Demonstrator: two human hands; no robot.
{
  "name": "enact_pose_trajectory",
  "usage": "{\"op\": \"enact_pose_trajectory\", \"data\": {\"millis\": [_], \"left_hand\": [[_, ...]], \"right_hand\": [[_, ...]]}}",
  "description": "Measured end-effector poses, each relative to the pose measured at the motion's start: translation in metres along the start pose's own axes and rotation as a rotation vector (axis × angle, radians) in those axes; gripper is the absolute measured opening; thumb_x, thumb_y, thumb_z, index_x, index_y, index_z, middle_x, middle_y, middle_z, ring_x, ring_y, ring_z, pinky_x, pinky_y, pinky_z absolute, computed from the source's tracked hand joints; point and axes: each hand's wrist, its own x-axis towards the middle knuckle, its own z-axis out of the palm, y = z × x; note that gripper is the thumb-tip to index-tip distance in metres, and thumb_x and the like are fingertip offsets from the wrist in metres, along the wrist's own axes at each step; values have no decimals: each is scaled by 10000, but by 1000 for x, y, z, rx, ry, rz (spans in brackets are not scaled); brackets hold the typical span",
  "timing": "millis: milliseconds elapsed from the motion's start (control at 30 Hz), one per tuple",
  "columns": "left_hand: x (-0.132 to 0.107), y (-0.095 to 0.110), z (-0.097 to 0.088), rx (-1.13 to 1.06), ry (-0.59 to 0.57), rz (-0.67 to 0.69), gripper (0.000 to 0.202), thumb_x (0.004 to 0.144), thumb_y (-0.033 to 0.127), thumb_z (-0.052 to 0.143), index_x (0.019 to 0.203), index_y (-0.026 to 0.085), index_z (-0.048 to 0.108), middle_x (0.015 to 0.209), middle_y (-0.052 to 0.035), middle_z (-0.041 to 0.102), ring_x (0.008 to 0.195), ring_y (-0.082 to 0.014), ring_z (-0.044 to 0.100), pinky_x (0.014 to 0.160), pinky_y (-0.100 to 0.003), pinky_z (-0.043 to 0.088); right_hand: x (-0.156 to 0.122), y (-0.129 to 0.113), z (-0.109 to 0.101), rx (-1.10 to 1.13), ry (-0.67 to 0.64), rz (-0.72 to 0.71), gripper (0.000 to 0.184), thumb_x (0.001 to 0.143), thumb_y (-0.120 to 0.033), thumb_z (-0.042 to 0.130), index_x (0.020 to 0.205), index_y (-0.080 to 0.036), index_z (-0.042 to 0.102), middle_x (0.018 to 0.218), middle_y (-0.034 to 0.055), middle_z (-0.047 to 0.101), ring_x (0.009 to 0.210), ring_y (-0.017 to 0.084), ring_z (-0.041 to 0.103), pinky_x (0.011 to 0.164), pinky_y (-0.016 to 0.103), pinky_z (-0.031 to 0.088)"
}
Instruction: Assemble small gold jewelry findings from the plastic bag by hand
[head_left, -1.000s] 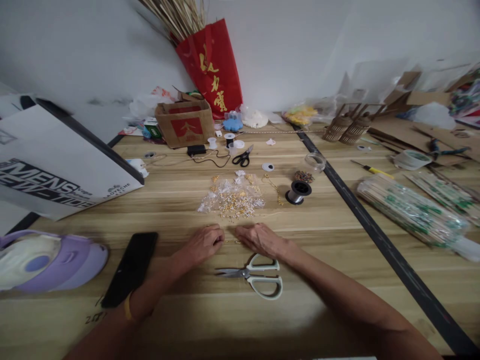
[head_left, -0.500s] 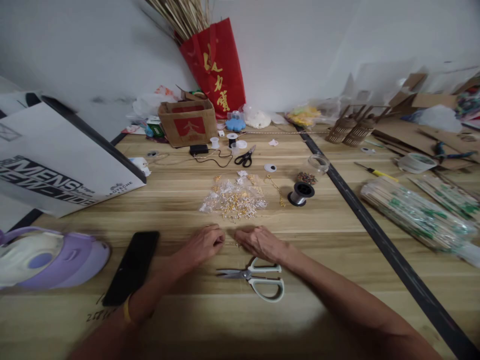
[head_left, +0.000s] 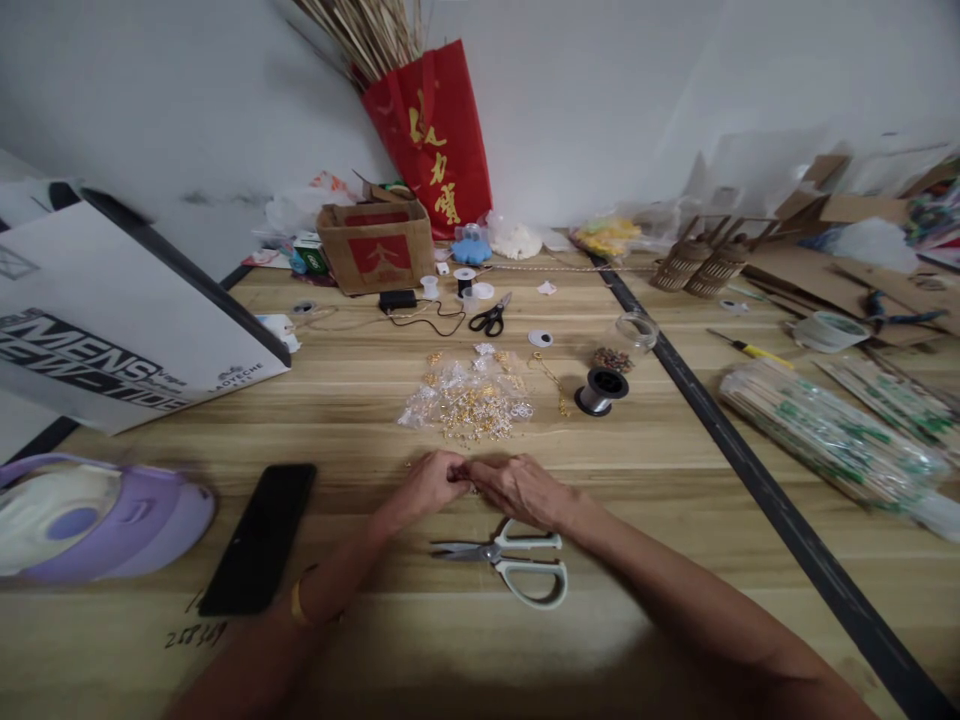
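My left hand (head_left: 433, 484) and my right hand (head_left: 519, 486) meet over the table, fingertips pinched together and touching. A thin strand with tiny shiny bits (head_left: 475, 490) shows under the fingers of my right hand; what the left fingertips pinch is hidden. Just beyond the hands lies a pile of gold and silver beads and findings (head_left: 480, 405), partly on clear plastic bags (head_left: 424, 402). White-handled scissors (head_left: 495, 552) lie on the near side, slightly open, blades pointing left. A gold chain (head_left: 553, 378) rests right of the pile, beside a spool of silver wire (head_left: 601, 390).
A black phone (head_left: 259, 540) and a purple-and-white visor-like object (head_left: 142, 515) lie to the left, near a white box (head_left: 127, 330). Black scissors (head_left: 490, 316) and a jar of beads (head_left: 630, 340) stand farther back. Bagged sticks (head_left: 832, 430) lie on the right.
My left hand has moved right, closing the gap, so both hands' fingertips now touch. The thin strand that stretched between them is mostly hidden. The right hand has barely moved.
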Motion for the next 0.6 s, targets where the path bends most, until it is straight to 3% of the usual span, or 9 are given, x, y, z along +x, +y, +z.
{"op": "enact_pose_trajectory", "data": {"millis": [233,600], "left_hand": [[-6,4,0,12,22,30,115,706,186,578,702,109,663,592,12,580,547,-92,458,527,-186,327],[-10,5,0,-30,24,40,90,696,140,569,682,113,654,584,12,580,532,-83,468,511,-176,332]], "right_hand": [[1,6,0,-43,-10,34,209,966,-235,361,1043,-161,541,805,54,658,683,132,594,602,225,328],[-5,12,-19,-145,-140,90,140,925,-206,430,950,-163,561,811,73,678,706,157,623,583,232,310]]}}
